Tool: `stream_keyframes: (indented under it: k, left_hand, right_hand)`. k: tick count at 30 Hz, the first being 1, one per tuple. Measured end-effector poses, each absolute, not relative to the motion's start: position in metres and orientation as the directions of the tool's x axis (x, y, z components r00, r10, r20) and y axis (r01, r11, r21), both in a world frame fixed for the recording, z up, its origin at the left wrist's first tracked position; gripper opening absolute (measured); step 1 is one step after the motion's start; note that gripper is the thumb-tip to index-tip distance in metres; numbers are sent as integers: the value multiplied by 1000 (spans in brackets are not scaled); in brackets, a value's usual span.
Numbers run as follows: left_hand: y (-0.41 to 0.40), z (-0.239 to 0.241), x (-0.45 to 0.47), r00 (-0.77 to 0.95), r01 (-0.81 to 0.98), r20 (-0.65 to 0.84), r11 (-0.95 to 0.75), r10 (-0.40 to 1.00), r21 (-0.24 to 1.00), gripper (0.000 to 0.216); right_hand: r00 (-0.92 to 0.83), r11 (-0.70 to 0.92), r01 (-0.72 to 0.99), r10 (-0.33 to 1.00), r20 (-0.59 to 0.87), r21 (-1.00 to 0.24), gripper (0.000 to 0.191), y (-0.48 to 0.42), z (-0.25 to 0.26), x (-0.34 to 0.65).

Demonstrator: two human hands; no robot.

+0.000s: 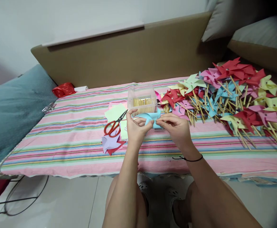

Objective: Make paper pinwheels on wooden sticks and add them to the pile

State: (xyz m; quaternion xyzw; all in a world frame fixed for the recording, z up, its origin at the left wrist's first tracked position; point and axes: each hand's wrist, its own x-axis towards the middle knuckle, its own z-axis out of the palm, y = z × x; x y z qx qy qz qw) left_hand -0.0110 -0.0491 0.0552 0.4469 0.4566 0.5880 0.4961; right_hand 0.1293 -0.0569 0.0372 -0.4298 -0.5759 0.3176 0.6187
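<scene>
A light-blue paper pinwheel (150,116) is held up between my two hands, over the front of a clear plastic box (141,90). My left hand (137,128) grips its left side with thumb and fingers. A thin red strand lies near those fingers; I cannot tell what it is. My right hand (176,129) pinches the pinwheel's right edge, thumb against fingertips; anything small in that pinch is hidden. Bundled wooden sticks (144,102) fill the box. Just left of my left hand lie red-handled scissors (114,124), open-bladed, on cut paper.
Finished pinwheels on sticks (223,95) pile up on the right. Green paper sheets (114,112) and a lilac cut piece (111,142) lie on the striped cloth (64,139). A red plastic bag (63,90) and a blue cushion (19,107) are at the left.
</scene>
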Motion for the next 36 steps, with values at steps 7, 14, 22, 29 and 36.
stream_keyframes:
  k: [7, 14, 22, 29, 36]
  left_hand:
    - [-49, 55, -12, -101, -165, 78, -94, 992, 982, 69]
    - [-49, 54, -12, -110, -128, 111, -125, 988, 984, 67]
    - [-51, 54, -12, -99, -99, 127, -137, 987, 986, 65]
    - [-50, 54, -11, -77, -105, 144, -152, 987, 983, 62]
    - [-50, 57, -12, -90, -132, 107, -119, 990, 984, 65]
  right_hand:
    - [148, 394, 132, 899, 411, -909, 7, -57, 38, 129]
    - [148, 392, 147, 899, 412, -908, 7, -59, 38, 127]
    - [171, 358, 98, 913, 370, -929, 7, -56, 35, 127]
    - [152, 307, -10, 941, 302, -952, 11, -57, 35, 126]
    - [160, 325, -35, 935, 316, -945, 12, -60, 40, 121]
